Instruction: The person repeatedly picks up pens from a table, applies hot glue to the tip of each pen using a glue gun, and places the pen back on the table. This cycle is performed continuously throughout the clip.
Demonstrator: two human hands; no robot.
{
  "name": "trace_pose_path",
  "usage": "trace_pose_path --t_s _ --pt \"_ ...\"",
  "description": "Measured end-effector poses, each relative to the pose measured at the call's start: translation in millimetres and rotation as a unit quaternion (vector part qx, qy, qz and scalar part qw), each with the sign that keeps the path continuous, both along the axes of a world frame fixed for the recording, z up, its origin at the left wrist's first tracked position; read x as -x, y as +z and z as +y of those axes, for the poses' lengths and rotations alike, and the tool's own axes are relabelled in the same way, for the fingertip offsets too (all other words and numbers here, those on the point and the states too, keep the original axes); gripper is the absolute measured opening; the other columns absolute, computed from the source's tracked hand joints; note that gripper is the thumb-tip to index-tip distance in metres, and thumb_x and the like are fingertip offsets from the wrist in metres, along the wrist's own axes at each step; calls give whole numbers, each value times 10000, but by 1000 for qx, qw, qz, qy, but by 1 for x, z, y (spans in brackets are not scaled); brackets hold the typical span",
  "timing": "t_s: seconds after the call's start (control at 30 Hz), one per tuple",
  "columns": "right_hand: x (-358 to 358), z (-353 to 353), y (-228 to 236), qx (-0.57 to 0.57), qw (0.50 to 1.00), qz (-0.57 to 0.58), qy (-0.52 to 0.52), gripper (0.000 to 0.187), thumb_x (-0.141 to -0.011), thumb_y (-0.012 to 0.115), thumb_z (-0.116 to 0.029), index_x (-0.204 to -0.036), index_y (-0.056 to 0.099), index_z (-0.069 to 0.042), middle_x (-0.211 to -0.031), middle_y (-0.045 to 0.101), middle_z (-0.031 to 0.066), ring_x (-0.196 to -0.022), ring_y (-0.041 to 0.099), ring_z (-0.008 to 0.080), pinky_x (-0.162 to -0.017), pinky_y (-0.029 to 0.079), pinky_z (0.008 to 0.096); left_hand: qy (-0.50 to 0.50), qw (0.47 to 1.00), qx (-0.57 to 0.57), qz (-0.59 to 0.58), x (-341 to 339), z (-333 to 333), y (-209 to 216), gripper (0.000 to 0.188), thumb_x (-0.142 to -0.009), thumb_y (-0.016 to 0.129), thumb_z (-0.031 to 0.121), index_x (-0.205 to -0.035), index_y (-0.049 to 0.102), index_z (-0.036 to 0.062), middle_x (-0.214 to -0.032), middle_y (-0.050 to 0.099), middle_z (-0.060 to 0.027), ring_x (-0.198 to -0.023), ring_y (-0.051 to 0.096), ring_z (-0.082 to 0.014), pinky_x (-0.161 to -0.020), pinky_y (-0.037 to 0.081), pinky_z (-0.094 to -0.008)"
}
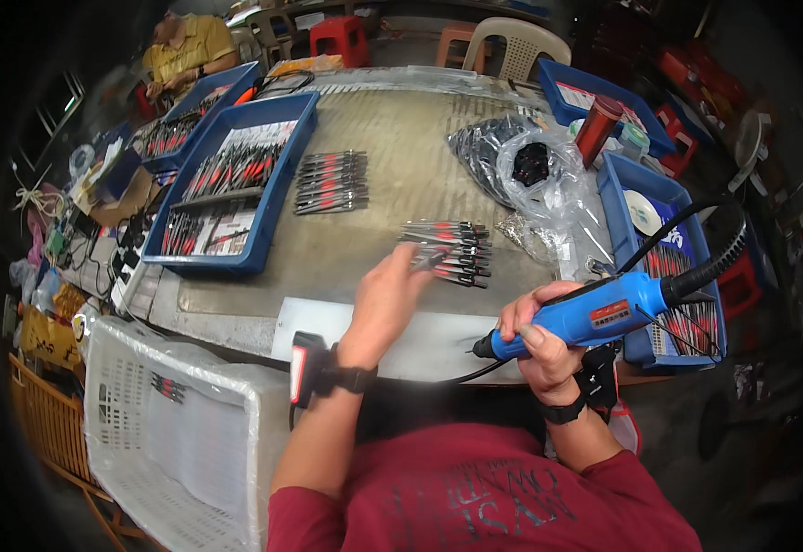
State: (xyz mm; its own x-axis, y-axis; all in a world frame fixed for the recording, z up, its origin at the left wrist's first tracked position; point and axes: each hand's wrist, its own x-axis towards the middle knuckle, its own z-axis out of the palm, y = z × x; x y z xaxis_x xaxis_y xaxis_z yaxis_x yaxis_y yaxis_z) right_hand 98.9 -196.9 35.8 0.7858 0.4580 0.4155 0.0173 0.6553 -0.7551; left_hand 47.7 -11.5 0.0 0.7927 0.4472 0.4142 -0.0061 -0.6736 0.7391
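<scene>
My right hand (549,348) is wrapped round a blue electric screwdriver (595,317), its black tip pointing left over a white board (420,344) at the table's near edge. A thick black cable leaves its back end. Just beyond the board lies a stack of slim black, grey and red pen-like tools (461,250). My left hand (392,293) is at the left side of this stack, its fingertips pinched on a greyish pen-like piece, slightly blurred. Farther left, a second neat stack of the same tools (332,182) lies on the table.
Blue trays (268,225) of similar tools stand at the left, and another blue tray (636,336) at the right. Clear plastic bags (539,175) and a reddish-brown cylinder (597,129) sit at the back right. Below left is a white crate (254,405). Another person (190,51) sits at the far left.
</scene>
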Motion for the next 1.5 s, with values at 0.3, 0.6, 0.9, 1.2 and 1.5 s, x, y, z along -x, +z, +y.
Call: trace_pose_path --t_s 0.3,0.6,0.9,1.2,1.5 --pt "-5 -14 -7 1 1000 30 -3 461 -705 646 -15 -1092 402 -68 -786 524 94 -646 542 190 -588 461 335 -112 940 -323 3 -52 14 -21 187 -715 573 86 -887 514 40 -870 559 -100 -880 533 -272 -764 427 -377" --pt "-8 -16 -12 -1 998 64 17 465 -706 653 -13 -1091 400 -71 -780 512 88 -664 530 194 -604 449 337 -137 908 -391 -65 -74 21 -39 184 -706 529 72 -876 553 7 -920 546 -110 -897 519 -269 -812 420 -366" --pt "-16 -10 -11 -9 999 52 9 432 -699 686 -44 -1039 422 -74 -745 508 76 -628 520 199 -589 452 344 10 953 -294 -74 -62 55 -39 194 -732 600 71 -918 550 51 -916 551 -128 -871 502 -308 -747 416 -405" --pt "-17 -2 -12 51 996 61 -26 422 -666 627 -118 -1026 411 -75 -732 504 79 -563 514 201 -571 453 352 233 925 -269 137 -42 145 -49 298 -760 630 143 -1039 534 100 -1044 542 -57 -978 489 -286 -761 407 -463" --pt "-20 -1 -16 70 996 49 -24 439 -661 632 -163 -1031 412 -75 -727 504 71 -574 515 195 -578 458 353 217 918 -295 153 -48 163 -54 238 -747 648 153 -965 554 130 -936 543 -25 -945 493 -257 -741 390 -467"
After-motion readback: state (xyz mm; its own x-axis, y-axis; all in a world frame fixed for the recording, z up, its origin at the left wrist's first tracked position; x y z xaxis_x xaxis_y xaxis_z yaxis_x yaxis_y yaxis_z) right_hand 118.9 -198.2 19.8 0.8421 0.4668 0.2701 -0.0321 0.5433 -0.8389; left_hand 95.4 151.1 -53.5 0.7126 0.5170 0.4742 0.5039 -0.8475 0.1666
